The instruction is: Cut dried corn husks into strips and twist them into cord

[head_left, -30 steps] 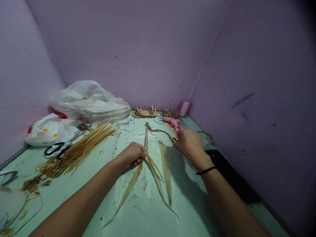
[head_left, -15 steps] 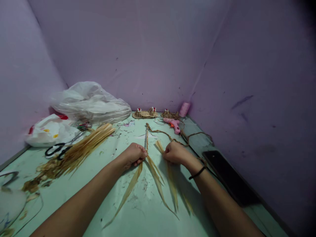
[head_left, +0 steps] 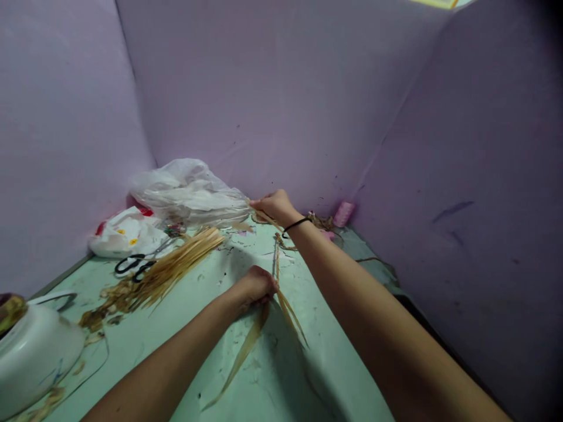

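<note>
My left hand [head_left: 257,285] pinches the lower end of a thin braid [head_left: 277,258] of dried plant fibre lying on the table. Below those fingers, loose tan strands [head_left: 246,343] fan out toward me. My right hand [head_left: 277,205] is raised at the far side, near the clear plastic bag [head_left: 189,190], its fingers closed on a tan fibre strip [head_left: 267,218] that trails beneath the palm. A knotted twisted cord [head_left: 288,247] meets the braid's top end. Left of the braid lies a bundle of dried fibre strips [head_left: 189,255].
Black-handled scissors [head_left: 127,265] lie beside the bundle, near a white and red bag [head_left: 127,234]. A white pot [head_left: 39,357] stands at the near left. A pink thread spool [head_left: 343,214] stands at the wall; my right forearm mostly hides the pink glue gun [head_left: 328,234].
My right hand has moved up, away and to the left, carrying the fibre strip from beside the braid toward the plastic bag. My left hand keeps its pinch. The view has tilted up and turned left.
</note>
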`<action>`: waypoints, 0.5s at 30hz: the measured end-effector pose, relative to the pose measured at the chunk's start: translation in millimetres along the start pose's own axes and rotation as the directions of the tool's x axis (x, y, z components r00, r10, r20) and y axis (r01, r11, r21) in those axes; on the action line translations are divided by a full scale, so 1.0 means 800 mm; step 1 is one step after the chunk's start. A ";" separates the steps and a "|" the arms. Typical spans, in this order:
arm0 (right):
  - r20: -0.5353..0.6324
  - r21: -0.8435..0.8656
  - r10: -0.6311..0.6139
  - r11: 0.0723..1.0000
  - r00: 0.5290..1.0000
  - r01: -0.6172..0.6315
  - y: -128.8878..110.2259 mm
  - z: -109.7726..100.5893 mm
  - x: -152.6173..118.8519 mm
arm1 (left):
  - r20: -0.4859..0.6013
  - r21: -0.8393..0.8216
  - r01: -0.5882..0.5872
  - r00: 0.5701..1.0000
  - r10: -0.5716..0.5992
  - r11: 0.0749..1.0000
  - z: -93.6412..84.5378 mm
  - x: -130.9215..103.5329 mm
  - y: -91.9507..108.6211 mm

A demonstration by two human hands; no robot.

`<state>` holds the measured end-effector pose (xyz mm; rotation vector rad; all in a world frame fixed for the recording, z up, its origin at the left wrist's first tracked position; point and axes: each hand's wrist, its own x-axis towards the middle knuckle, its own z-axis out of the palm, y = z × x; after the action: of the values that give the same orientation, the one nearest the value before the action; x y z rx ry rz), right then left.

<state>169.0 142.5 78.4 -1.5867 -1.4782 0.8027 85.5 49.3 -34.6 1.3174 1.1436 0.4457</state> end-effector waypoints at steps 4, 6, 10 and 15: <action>0.061 0.051 0.001 0.999 0.998 -0.004 0.017 0.005 -0.010 | -0.002 0.013 0.016 1.000 -0.016 1.000 -0.001 0.002 0.000; 0.110 0.035 -0.020 0.999 0.994 0.016 0.035 -0.015 -0.035 | 0.000 0.014 0.029 1.000 -0.029 0.999 -0.001 0.002 0.001; 0.334 -0.187 -0.022 0.978 0.942 0.089 0.091 -0.074 -0.103 | 0.027 0.005 0.033 0.999 -0.033 0.999 -0.002 0.000 0.002; 0.370 -0.567 0.154 0.818 0.916 0.092 0.147 -0.105 -0.168 | 0.019 0.000 0.038 0.999 -0.038 0.999 -0.001 -0.005 0.005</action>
<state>283.7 -1.1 5.2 -1.9687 -2.1545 0.7707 84.6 47.9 -29.0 1.2948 1.1507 0.4042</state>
